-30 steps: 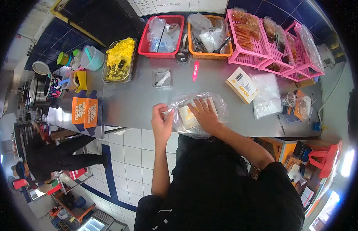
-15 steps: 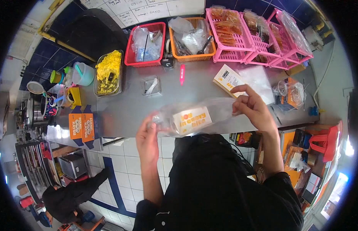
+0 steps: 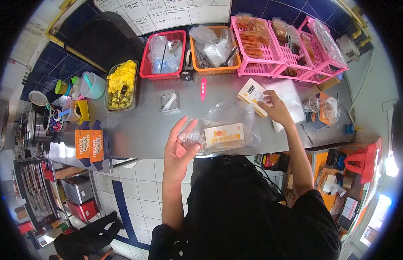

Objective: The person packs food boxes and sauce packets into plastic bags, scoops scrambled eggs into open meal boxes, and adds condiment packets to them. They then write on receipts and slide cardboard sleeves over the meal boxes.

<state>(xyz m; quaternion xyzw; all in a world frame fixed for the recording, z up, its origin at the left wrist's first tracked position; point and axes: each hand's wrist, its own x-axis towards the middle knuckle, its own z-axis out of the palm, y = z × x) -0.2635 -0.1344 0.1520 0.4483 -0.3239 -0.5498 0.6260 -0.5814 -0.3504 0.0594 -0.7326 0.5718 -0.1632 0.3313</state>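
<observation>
left hand (image 3: pixel 177 151): wide, likely propping open bag (image 3: pixel 226 112) at its right | right hand (image 3: pixel 277 108): half-curled at box (image 3: pixel 252 92), can't tell grip

My left hand (image 3: pixel 177 151) touches a clear plastic bag (image 3: pixel 252 130) enclosing a printed box (image 3: pixel 224 135) on a steel counter (image 3: pixel 143 135), as my right hand (image 3: pixel 277 108) meets the edge of a second box (image 3: pixel 251 93) near pink plastic baskets (image 3: pixel 261 70).

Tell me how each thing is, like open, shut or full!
Clear bag: box inside
Bagged box: looks shut
Labelled box: looks shut
Left hand: fingers spread
Right hand: at labelled box, grip unclear
Red basket: uncovered, filled
Orange basket: uncovered, filled
Yellow-filled tub: heaped
Pink marker: lying down
</observation>
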